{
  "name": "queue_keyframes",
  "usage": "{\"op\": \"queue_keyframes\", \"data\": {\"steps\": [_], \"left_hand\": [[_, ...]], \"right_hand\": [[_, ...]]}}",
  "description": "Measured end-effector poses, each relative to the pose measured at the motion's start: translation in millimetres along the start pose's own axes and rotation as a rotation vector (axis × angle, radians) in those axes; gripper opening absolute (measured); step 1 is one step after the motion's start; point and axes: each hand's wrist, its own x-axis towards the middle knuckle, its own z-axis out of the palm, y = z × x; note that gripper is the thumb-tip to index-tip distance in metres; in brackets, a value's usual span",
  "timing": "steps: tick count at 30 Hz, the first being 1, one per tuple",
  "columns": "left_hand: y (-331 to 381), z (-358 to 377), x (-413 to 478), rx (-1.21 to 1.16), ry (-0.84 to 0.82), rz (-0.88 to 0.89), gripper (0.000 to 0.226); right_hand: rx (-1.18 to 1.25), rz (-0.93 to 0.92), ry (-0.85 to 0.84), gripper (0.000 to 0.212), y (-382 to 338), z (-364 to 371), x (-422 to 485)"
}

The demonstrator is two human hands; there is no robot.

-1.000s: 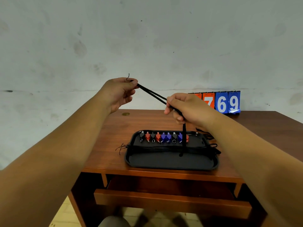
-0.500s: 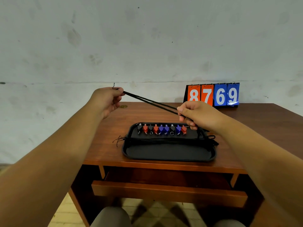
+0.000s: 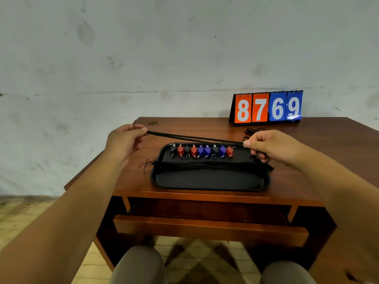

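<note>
On the wooden surface (image 3: 297,181) lies a black tray (image 3: 205,179), a cord bundle (image 3: 205,166) across its middle and whistles (image 3: 202,150) lined along its far side. Just above those, the left hand (image 3: 125,140) and right hand (image 3: 266,145) each pinch a black cord (image 3: 194,138) stretched between them. A scoreboard (image 3: 266,108) stands behind.

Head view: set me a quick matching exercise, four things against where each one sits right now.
Things:
1 black cord
2 coloured pieces
3 number cards
4 tray

Places:
A at the table's far right edge
B stretched between left hand and right hand
C in a row along the tray's far side
D on the table, near its front edge

Pairs: 1-B; 2-C; 3-A; 4-D
</note>
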Motion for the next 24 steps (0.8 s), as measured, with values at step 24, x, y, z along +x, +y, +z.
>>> {"op": "queue_keyframes", "data": {"steps": [24], "left_hand": [[-69.0,1.7,-22.4,0.241,0.023,0.152,0.006]], "right_hand": [[0.123,0.044,0.467,0.017,83.8,27.2,-11.5]]}}
